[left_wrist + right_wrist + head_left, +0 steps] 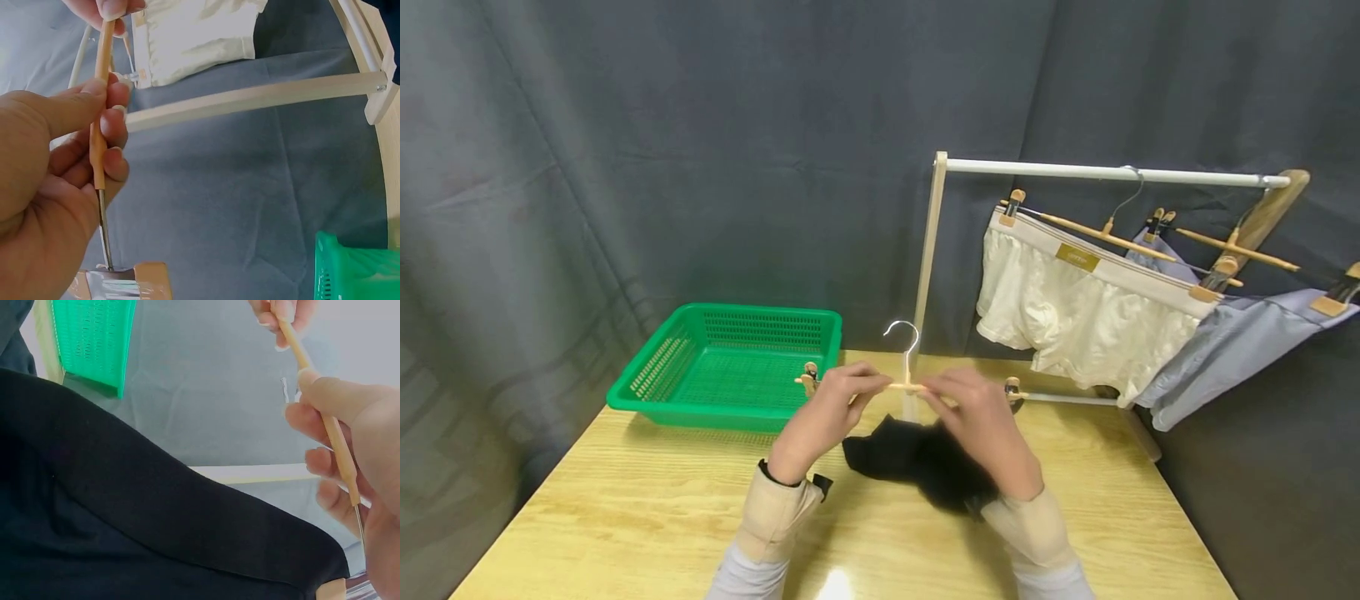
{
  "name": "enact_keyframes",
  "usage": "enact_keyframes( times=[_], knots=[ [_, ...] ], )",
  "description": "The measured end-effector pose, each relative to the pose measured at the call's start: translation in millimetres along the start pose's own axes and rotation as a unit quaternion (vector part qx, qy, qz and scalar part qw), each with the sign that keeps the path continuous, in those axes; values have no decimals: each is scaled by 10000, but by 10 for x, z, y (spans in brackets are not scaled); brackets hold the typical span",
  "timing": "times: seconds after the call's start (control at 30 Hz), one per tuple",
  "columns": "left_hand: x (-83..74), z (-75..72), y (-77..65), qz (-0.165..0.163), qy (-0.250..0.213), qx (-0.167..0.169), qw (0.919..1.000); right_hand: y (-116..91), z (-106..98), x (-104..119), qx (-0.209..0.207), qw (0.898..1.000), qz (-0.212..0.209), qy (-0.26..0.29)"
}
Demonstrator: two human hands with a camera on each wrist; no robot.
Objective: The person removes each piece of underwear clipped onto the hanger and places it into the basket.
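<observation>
Both hands hold a wooden clip hanger (907, 387) by its bar, one on each side of the upright metal hook (914, 337). The left hand (831, 408) pinches the bar between thumb and fingers, with a clip (152, 281) beyond it in the left wrist view. On the other side, the right hand (981, 421) grips the bar the same way. A black garment (887, 450) hangs below the hanger, partly behind the right forearm. In the right wrist view, a clip (331, 590) bites the corner of its waistband.
A green plastic basket (700, 421) stands at the table's back left. On the right is a garment rack with a white rail (1045, 169). White shorts (1037, 283) and a grey-blue garment (1247, 333) hang there from clip hangers. Dark curtains (775, 125) surround the table (625, 517).
</observation>
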State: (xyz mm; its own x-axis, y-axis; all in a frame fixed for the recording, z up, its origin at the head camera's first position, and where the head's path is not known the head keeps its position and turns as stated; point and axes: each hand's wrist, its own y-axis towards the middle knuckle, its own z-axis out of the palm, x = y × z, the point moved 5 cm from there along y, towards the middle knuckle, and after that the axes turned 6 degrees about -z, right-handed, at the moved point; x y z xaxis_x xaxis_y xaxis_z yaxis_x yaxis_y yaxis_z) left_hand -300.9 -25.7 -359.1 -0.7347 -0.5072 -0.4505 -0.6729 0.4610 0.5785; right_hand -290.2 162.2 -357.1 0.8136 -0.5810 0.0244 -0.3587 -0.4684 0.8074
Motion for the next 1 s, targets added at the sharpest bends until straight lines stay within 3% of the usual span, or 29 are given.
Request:
enact_keyframes(
  times=[0.13, 0.33, 0.43, 0.63, 0.8, 1.0],
  knots=[
    [17, -73, -11, 81, 65, -214, 9997, 37, -24, 52, -179, 9994, -45, 307],
    [37, -118, -71, 27, 37, -305, 9995, 72, -272, 175, -1201, 9896, -611, 502],
    [53, -151, -102, -48, -33, -352, 9994, 59, -409, 138, -1521, 9855, -637, 409],
    [112, -282, -99, -150, -28, -687, 9975, 13, -543, -67, -1383, 9893, -130, 437],
    [132, -331, -104, -151, 30, -769, 9969, -31, -592, -156, -1258, 9894, 307, 651],
    [119, -367, -114, -33, 27, -936, 9956, -65, -529, -201, -638, 9883, 966, 995]
  ],
)
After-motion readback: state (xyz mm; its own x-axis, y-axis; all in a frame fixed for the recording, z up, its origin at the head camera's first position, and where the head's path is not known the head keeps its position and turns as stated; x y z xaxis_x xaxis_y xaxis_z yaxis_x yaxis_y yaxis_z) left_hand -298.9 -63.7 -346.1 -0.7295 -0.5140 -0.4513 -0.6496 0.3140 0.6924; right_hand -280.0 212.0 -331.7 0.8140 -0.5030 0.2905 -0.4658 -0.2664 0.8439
